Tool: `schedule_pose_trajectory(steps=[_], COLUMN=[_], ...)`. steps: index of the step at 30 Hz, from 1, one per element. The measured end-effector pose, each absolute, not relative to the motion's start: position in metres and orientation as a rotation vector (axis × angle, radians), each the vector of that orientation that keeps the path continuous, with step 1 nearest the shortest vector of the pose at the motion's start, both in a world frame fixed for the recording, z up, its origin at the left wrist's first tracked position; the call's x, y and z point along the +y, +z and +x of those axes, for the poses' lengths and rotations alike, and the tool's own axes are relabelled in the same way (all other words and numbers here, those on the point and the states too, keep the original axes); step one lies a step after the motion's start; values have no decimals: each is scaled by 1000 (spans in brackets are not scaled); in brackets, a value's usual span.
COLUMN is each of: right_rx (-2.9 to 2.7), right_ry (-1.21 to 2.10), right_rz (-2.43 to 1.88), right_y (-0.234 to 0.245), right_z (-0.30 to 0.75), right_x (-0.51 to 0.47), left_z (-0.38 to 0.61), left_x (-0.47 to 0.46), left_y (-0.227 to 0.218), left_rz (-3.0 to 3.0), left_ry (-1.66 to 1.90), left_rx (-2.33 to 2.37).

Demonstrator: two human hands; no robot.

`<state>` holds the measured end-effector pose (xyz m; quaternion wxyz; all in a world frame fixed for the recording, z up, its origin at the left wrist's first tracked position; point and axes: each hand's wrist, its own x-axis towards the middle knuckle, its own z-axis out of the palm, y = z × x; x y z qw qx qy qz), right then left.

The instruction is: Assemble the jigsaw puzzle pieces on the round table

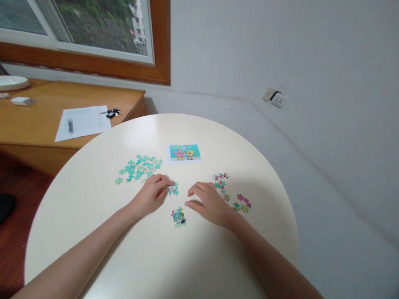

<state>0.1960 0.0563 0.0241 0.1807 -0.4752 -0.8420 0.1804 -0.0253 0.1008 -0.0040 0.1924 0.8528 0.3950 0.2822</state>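
My left hand (153,192) rests on the round cream table (131,253), its fingertips pinched on a small joined cluster of teal puzzle pieces (173,189). My right hand (209,203) lies palm down just right of that cluster, fingers loosely curled and apart, holding nothing. Between my wrists sits a small assembled patch of pieces (178,216). A pile of teal pieces (139,168) lies beyond my left hand. Mixed pink and green pieces (241,203) are scattered right of my right hand. A cartoon reference picture (184,153) lies farther back.
A wooden desk (37,124) stands at the back left with a sheet of paper (82,121), keys (111,113) and a white dish (11,82). A window (93,29) is above it. White walls with a socket (276,98) close the right side.
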Motion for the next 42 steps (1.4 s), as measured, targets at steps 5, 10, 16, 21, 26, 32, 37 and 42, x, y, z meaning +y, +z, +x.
schedule_pose_trajectory(steps=[5,10,16,21,26,32,37,42], right_rx=[-2231,-2007,-1807,-1747,-1785,-1871,-1956,-2030], right_ry=[367,295,367,493,648,860,953,1044], right_rz=[-1524,-1691,-1845,-1835,-1839,-1810,-1758,-1702], right_y=[26,31,29,29,35,42,44,45], right_z=[217,251,280,292,302,309,310,308], right_x=[71,84,91,92,90,86,83,82], left_z=[-26,-27,-27,-27,-27,-28,-28,-28], left_x=[101,102,102,102,103,104,104,105], left_y=[-5,-9,-8,-6,-8,-8,-9,-10], left_rz=[2383,2373,2376,2369,2368,2364,2345,2335], left_ry=[795,793,793,795,798,793,809,811], left_rx=[1110,1119,1117,1101,1102,1099,1121,1127])
